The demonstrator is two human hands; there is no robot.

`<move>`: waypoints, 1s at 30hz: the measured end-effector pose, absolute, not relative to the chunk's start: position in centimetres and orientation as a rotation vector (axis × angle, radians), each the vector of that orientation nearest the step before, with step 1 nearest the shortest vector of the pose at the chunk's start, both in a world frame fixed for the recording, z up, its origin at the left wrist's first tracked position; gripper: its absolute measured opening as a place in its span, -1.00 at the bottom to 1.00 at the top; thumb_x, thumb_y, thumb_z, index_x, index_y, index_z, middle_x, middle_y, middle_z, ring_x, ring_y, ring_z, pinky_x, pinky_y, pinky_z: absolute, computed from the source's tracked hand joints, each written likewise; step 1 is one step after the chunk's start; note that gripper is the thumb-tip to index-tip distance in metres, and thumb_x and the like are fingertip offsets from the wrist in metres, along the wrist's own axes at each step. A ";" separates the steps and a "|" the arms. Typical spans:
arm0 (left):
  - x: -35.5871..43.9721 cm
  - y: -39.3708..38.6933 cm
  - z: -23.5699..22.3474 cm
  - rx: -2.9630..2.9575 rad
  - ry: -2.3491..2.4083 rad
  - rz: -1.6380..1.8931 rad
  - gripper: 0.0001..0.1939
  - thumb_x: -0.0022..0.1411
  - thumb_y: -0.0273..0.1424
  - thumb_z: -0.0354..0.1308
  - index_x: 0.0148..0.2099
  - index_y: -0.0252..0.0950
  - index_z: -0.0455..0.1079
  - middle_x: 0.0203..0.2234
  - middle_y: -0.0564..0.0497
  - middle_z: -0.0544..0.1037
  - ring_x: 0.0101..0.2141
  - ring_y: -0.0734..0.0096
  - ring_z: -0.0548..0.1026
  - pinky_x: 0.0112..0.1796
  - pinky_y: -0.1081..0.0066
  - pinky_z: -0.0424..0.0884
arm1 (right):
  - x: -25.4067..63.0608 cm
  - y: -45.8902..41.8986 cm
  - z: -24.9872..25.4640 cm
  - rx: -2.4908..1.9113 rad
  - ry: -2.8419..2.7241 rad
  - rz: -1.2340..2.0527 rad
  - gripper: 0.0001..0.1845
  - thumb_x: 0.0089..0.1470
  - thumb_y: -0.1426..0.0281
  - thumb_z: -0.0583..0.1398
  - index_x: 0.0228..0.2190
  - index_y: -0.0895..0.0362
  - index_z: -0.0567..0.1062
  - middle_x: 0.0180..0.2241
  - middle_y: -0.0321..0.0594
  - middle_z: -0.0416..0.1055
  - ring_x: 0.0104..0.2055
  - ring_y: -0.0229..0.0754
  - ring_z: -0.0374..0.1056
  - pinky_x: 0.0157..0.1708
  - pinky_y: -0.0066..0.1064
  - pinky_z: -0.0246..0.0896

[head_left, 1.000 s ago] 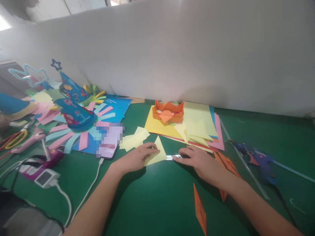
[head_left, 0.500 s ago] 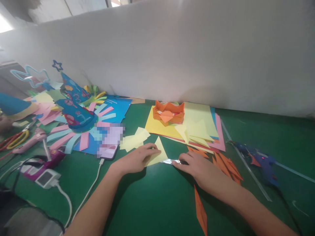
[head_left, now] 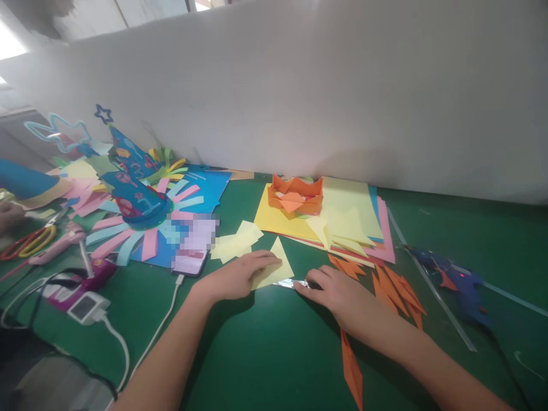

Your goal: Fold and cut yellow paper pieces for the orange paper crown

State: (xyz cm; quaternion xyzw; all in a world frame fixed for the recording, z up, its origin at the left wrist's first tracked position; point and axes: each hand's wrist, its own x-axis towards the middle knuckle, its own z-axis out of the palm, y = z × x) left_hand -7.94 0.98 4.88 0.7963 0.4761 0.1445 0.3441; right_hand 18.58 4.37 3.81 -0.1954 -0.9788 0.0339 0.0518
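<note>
My left hand [head_left: 246, 273] presses a pale yellow folded paper triangle [head_left: 279, 264] against the green table, fingers close together on it and partly covering it. In my right hand [head_left: 327, 288] is a silver craft knife [head_left: 291, 283], lying low over the table with its blade along the paper's lower edge. Whether the tip is under the paper I cannot tell. Small pale yellow paper pieces [head_left: 237, 240] lie beyond my left hand. Folded orange paper pieces [head_left: 394, 288] lie beside my right forearm, and one orange piece [head_left: 351, 368] lies nearer me.
An orange paper crown [head_left: 295, 197] stands on stacked coloured paper [head_left: 351, 197]. At right lies a blue glue gun [head_left: 464, 285]. To the left are party hats [head_left: 137, 197], a phone [head_left: 192, 254], scissors [head_left: 38, 241] and a power strip with cables [head_left: 79, 297]. Another person's hand [head_left: 11, 217] shows at far left.
My right hand has slid the craft knife slightly left along the paper's lower edge. My left hand stays on the paper. The whole view has shifted a little.
</note>
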 end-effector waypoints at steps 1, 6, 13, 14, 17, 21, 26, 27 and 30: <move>-8.0 1.0 4.9 2.067 1.238 0.375 -0.31 0.08 -0.69 -0.07 0.21 -0.04 0.15 0.17 0.05 0.23 0.11 0.30 0.25 0.08 0.30 0.23 | 18.5 4.4 3.9 -0.593 -2.985 0.107 -0.37 -0.05 0.77 0.01 0.03 0.12 0.35 -0.31 -0.13 0.34 -0.31 -0.15 0.20 -0.41 -0.38 0.10; -8.2 0.9 4.9 2.079 1.250 0.343 -0.24 0.02 -0.73 -0.09 0.22 -0.04 0.13 0.18 0.05 0.23 0.13 0.29 0.23 0.10 0.25 0.21 | 18.5 4.4 4.3 -0.596 -3.008 0.111 -0.34 -0.10 0.80 -0.01 0.01 0.12 0.38 -0.29 -0.11 0.36 -0.28 -0.13 0.22 -0.39 -0.36 0.11; -8.1 0.9 5.2 2.077 1.251 0.332 -0.22 0.00 -0.75 -0.11 0.22 -0.03 0.13 0.18 0.06 0.22 0.13 0.30 0.23 0.10 0.26 0.21 | 18.0 4.2 4.1 -0.562 -2.992 0.136 -0.33 -0.12 0.78 0.00 0.02 0.13 0.37 -0.30 -0.10 0.35 -0.29 -0.14 0.20 -0.39 -0.35 0.11; -8.1 0.9 5.2 2.078 1.250 0.336 -0.23 0.00 -0.75 -0.11 0.22 -0.03 0.14 0.18 0.06 0.23 0.12 0.30 0.24 0.10 0.26 0.21 | 17.9 4.1 4.1 -0.557 -2.990 0.141 -0.33 -0.12 0.78 -0.01 0.02 0.14 0.37 -0.31 -0.10 0.35 -0.30 -0.14 0.20 -0.39 -0.35 0.11; -8.2 1.0 5.1 2.082 1.235 0.358 -0.25 0.03 -0.74 -0.09 0.21 -0.03 0.14 0.16 0.05 0.25 0.11 0.30 0.26 0.08 0.26 0.22 | 17.5 3.9 4.1 -0.569 -2.979 0.144 -0.33 -0.11 0.78 -0.02 0.02 0.12 0.37 -0.30 -0.10 0.36 -0.31 -0.14 0.19 -0.39 -0.35 0.10; -8.3 1.1 4.9 2.090 1.214 0.382 -0.29 0.06 -0.72 -0.09 0.21 -0.05 0.15 0.15 0.04 0.27 0.10 0.31 0.27 0.07 0.27 0.24 | 17.1 3.8 4.3 -0.554 -3.007 0.135 -0.37 -0.08 0.76 0.00 0.01 0.11 0.38 -0.30 -0.12 0.37 -0.32 -0.15 0.17 -0.41 -0.37 0.08; -8.2 1.1 5.0 2.075 1.211 0.391 -0.35 0.11 -0.69 -0.08 0.20 -0.08 0.18 0.15 0.01 0.29 0.09 0.30 0.27 0.06 0.25 0.24 | 16.6 3.8 4.3 -0.531 -2.999 0.146 -0.38 -0.06 0.74 0.01 0.02 0.12 0.37 -0.30 -0.11 0.38 -0.32 -0.15 0.17 -0.40 -0.36 0.08; -8.2 1.1 5.0 2.073 1.209 0.397 -0.37 0.13 -0.68 -0.07 0.19 -0.08 0.19 0.14 0.00 0.29 0.09 0.29 0.27 0.06 0.25 0.24 | 16.6 3.8 4.3 -0.529 -3.004 0.151 -0.38 -0.06 0.74 0.01 0.03 0.13 0.37 -0.29 -0.11 0.38 -0.31 -0.14 0.17 -0.39 -0.35 0.09; -8.2 1.2 5.2 2.064 1.197 0.412 -0.43 0.16 -0.65 -0.07 0.18 -0.11 0.21 0.13 -0.01 0.31 0.07 0.30 0.30 0.05 0.26 0.25 | 16.4 3.8 4.1 -0.527 -3.037 0.154 -0.38 -0.07 0.73 0.03 0.04 0.13 0.36 -0.27 -0.09 0.38 -0.30 -0.12 0.18 -0.38 -0.34 0.10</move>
